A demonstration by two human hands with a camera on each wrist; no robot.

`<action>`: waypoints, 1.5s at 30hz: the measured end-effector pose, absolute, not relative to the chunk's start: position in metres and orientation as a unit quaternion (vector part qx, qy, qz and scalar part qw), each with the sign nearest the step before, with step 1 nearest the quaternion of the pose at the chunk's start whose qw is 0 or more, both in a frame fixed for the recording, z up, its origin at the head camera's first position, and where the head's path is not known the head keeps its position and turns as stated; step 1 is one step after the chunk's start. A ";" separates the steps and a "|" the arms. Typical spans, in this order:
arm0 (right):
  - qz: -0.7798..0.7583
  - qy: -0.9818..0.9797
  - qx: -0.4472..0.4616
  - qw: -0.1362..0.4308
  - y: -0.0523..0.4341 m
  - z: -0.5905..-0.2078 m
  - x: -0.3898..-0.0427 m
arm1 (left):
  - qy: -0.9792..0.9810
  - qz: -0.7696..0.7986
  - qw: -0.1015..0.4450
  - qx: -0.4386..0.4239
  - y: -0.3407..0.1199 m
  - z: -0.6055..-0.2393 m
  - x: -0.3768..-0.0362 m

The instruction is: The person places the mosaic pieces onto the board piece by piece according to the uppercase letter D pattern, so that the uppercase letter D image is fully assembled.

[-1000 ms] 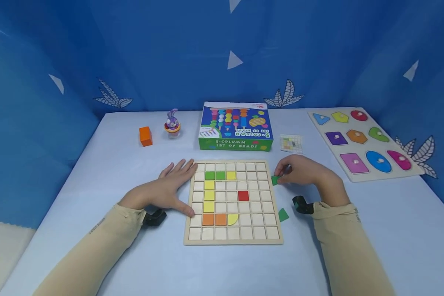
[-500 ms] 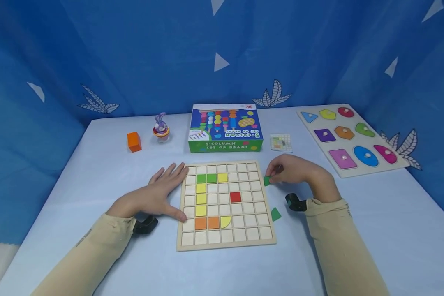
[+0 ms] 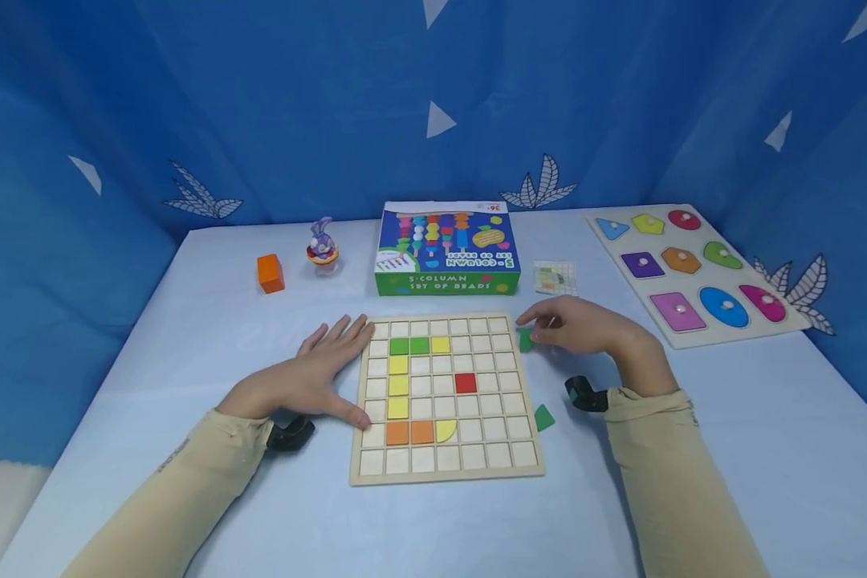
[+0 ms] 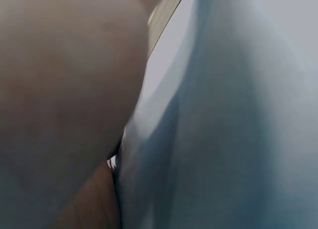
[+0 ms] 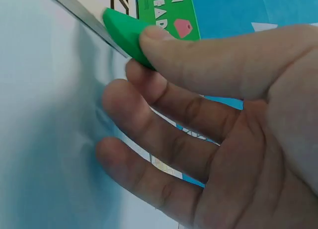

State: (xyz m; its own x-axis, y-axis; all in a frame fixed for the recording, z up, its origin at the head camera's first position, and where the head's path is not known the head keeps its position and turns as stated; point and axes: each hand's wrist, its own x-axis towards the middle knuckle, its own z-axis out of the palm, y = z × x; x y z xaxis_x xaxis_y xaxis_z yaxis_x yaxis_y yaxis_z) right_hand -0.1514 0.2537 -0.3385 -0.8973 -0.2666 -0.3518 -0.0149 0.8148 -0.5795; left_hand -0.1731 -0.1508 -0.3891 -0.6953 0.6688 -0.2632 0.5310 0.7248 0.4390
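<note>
My left hand rests spread along the left edge of the wooden grid board, fingertips and thumb on its frame. Just beyond the board's right edge, my right hand pinches a green tile with a curved edge. The thumb lies on the tile in the right wrist view; three other fingers show loosely bent below. Green, yellow and orange square tiles sit in the board, with a yellow quarter-circle tile and a red tile. A second green tile lies against the board's right side.
Behind the board stands a bead-set box, with a small pattern card at its right. An orange block and a bunny figure are at the back left. A shape puzzle board lies at the back right.
My right hand has shifted slightly away from me along the board's edge with the green tile, and one finger has straightened out. My left hand keeps its place on the board.
</note>
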 end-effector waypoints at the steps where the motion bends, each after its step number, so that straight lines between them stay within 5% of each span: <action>1: -0.293 0.930 -0.076 0.210 0.253 -0.338 -0.152 | 0.905 0.167 0.206 0.332 -0.151 -0.389 -0.173; 33: -0.404 0.887 -0.144 0.171 0.239 -0.337 -0.152 | 0.905 0.162 0.203 0.336 -0.151 -0.389 -0.174; 45: -0.346 0.923 -0.123 0.115 0.242 -0.337 -0.153 | 0.905 0.162 0.205 0.335 -0.151 -0.388 -0.173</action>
State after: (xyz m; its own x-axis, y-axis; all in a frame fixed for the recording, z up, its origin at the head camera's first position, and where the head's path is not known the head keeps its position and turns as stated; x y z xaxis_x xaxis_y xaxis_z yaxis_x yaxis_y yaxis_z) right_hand -0.1531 0.2416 -0.3374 -0.9430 -0.3075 -0.1274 -0.1478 0.7298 -0.6675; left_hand -0.1731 -0.1512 -0.3883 -0.6909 0.6735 -0.2629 0.5402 0.7225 0.4314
